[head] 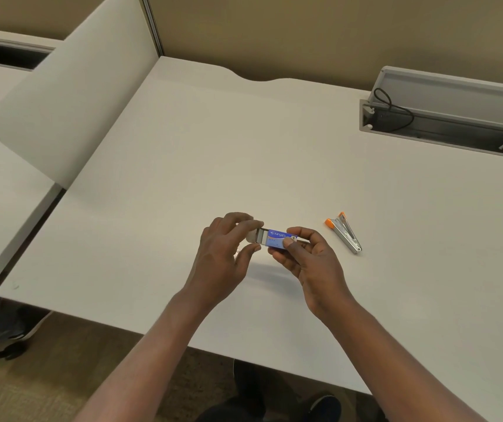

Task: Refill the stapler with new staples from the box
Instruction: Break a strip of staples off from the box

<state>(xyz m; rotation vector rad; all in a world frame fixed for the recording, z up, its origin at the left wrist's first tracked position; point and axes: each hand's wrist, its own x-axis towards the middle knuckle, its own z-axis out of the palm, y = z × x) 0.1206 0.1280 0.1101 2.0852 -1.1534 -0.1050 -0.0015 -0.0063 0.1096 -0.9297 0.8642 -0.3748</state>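
Holding the staple box (280, 238), both hands' grips pinch opposite ends.

Blue staple box (279, 238) slid partly open; orange-tipped stapler (345, 232) lies open.

Office: partitioned desk (183, 153) with cable tray (445, 117).

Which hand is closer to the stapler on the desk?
Right. The right hand, holding the staple box, is just left of the stapler; the left hand is farther left, beyond the box.
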